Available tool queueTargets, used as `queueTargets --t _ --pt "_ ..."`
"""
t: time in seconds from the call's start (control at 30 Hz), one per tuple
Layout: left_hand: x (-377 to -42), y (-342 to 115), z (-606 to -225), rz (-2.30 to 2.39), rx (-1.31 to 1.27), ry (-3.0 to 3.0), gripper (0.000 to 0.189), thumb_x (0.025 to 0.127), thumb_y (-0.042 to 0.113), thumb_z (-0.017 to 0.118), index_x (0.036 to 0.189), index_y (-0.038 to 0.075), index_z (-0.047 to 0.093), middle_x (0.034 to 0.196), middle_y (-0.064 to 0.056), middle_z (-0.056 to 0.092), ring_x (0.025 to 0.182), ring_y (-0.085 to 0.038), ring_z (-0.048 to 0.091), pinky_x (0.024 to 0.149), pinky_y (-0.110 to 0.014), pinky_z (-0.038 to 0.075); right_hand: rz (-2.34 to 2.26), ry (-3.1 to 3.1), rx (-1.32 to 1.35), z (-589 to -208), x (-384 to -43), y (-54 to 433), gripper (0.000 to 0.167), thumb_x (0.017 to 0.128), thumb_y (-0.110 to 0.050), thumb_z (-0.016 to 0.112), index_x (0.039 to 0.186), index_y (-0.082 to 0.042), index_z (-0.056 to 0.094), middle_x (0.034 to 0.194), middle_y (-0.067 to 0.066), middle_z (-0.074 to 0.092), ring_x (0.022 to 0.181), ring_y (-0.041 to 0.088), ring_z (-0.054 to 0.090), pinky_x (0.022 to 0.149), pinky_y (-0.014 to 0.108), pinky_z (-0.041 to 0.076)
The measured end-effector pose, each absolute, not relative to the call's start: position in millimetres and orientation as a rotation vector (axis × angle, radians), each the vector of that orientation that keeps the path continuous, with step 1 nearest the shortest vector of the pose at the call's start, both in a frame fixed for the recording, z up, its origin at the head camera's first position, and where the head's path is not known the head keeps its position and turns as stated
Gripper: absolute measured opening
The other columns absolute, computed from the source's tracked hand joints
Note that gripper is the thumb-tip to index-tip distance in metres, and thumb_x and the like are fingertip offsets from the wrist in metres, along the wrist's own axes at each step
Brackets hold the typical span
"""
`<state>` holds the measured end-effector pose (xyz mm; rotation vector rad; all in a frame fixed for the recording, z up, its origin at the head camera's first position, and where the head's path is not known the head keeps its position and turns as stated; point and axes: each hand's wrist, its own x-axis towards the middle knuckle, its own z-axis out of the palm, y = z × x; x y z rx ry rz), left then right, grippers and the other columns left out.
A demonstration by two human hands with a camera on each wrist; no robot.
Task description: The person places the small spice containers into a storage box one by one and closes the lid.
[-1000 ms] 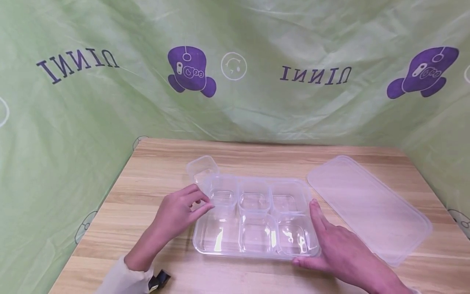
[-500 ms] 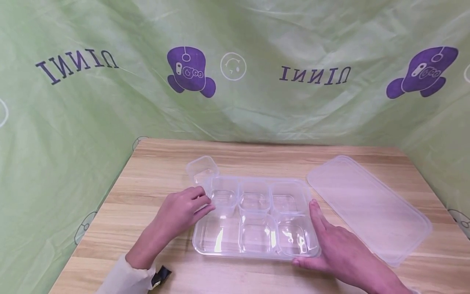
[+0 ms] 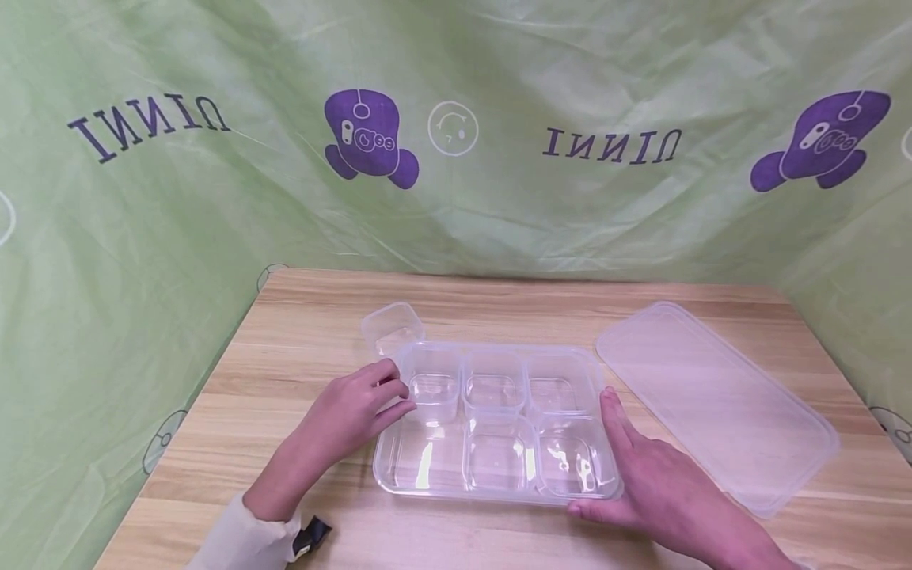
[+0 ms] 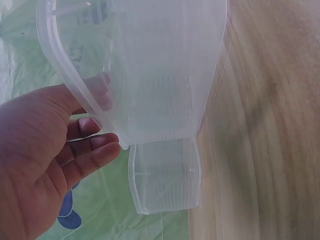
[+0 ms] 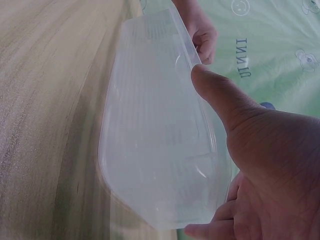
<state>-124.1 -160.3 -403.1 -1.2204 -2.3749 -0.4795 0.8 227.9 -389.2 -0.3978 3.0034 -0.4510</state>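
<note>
A large clear plastic food container (image 3: 420,494) sits on the table, with several small clear boxes inside it in two rows. My left hand (image 3: 349,416) pinches the left rim of the small box (image 3: 435,388) in the back left corner. Its thumb and fingertips show close at the large container's rim in the left wrist view. Around the near right corner of the large container rests my right hand (image 3: 663,483), thumb along the front side and straight fingers against the right side. In the right wrist view the thumb (image 5: 215,90) lies at the rim.
Another small clear box (image 3: 392,326) stands outside, behind the large container's back left corner. A flat clear lid (image 3: 720,412) lies slantwise on the right. Green printed cloth (image 3: 499,214) hangs behind the wooden table (image 3: 299,313). A black strap (image 3: 312,537) shows by the left sleeve.
The back left small box has shifted slightly downward and toward me, with my left fingers at its rim curling in a little more. My right hand and the large container have stayed put.
</note>
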Motion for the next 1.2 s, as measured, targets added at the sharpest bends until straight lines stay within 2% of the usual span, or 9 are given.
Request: queueTargets --t 0.13,0.3,0.5,0.8,1.0,1.2 --pt "-124 -160 -402 -0.48 -1.209 -2.4 0.017 0.083 0.022 0.089 0.085 0.016 0.073 0.086 0.007 0.053 0.067 -0.006 0.049 0.052 -0.018 0.045 -0.449 2.994 -0.392 -389 1 228 0.145 0.068 -0.086 0.07 0.161 0.005 0.005 0.065 -0.002 0.056 0.069 0.019 0.065 0.072 0.048 0.058" --pt "-124 -158 -401 -0.49 -1.19 -2.427 0.018 0.082 0.023 0.09 0.085 0.016 0.074 0.085 0.007 0.051 0.066 -0.006 0.047 0.052 -0.017 0.044 -0.45 2.99 -0.386 -389 1 228 0.146 0.068 -0.086 0.07 0.162 0.004 0.004 0.068 0.001 0.059 0.072 0.021 0.066 0.073 0.049 0.058" --pt "-124 -158 -400 -0.517 -1.169 -2.454 0.019 0.081 0.023 0.091 0.086 0.015 0.075 0.086 0.008 0.051 0.066 -0.006 0.048 0.053 -0.018 0.045 -0.448 3.002 -0.394 -389 1 228 0.145 0.068 -0.086 0.07 0.161 0.005 0.005 0.065 -0.002 0.055 0.067 0.017 0.063 0.071 0.047 0.058" --pt "-129 -164 -398 -0.512 -1.163 -2.401 0.032 0.082 0.041 0.085 0.093 0.013 0.075 0.087 0.004 0.063 0.065 -0.006 0.052 0.051 -0.019 0.046 -0.451 3.002 -0.389 -389 1 227 0.145 0.068 -0.085 0.071 0.161 0.005 0.005 0.063 -0.002 0.055 0.067 0.017 0.063 0.071 0.047 0.058" --pt "-136 -174 -397 -0.593 -1.122 -2.339 0.027 0.087 0.032 0.081 0.101 0.01 0.075 0.084 0.001 0.065 0.065 -0.011 0.062 0.049 -0.022 0.048 -0.459 2.992 -0.39 -389 1 228 0.145 0.068 -0.085 0.071 0.161 0.005 0.004 0.065 -0.001 0.057 0.069 0.019 0.065 0.072 0.047 0.058" --pt "-145 -185 -394 -0.666 -1.018 -2.367 0.025 0.086 0.019 0.083 0.107 0.008 0.074 0.087 -0.001 0.068 0.073 -0.017 0.066 0.053 -0.027 0.053 -0.46 3.003 -0.406 -390 1 228 0.145 0.069 -0.085 0.07 0.161 0.005 0.005 0.067 0.0 0.059 0.07 0.02 0.066 0.072 0.048 0.058"
